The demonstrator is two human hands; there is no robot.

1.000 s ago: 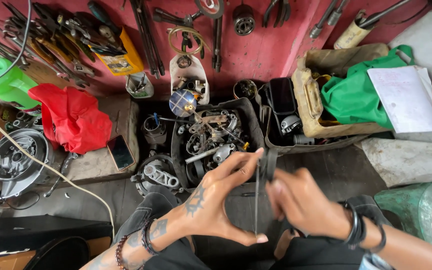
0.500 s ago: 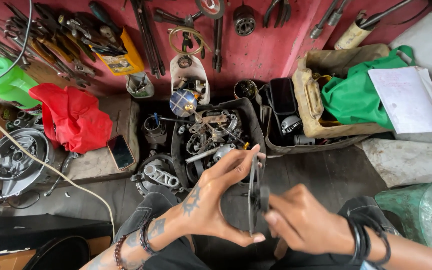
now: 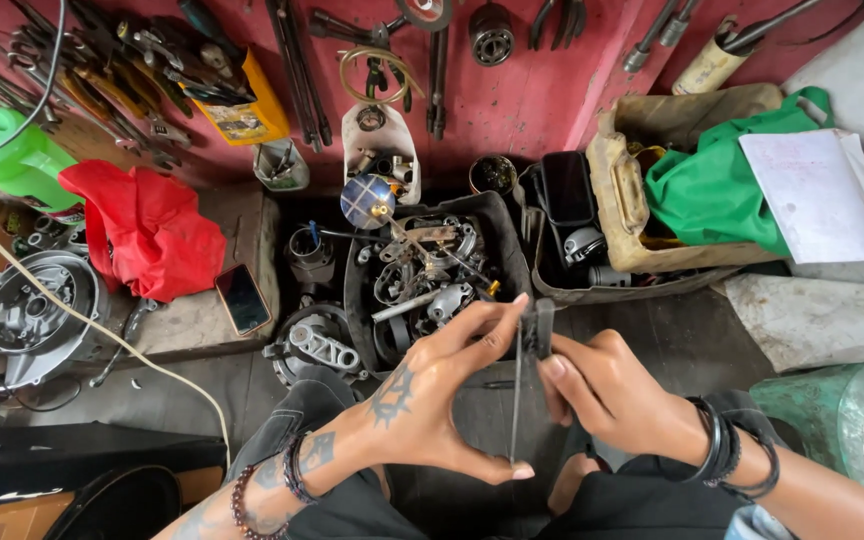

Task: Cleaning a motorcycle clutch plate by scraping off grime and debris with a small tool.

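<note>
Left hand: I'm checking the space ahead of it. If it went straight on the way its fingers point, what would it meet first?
The left hand points right, across the thin dark ring it holds. Past that, it would first meet the right hand, which has its grip on the same ring.

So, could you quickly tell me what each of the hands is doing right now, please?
Left hand: closed on the thin dark ring, held edge-on between thumb and fingertips.
Right hand: fingers pinching the same ring near its top.
</note>
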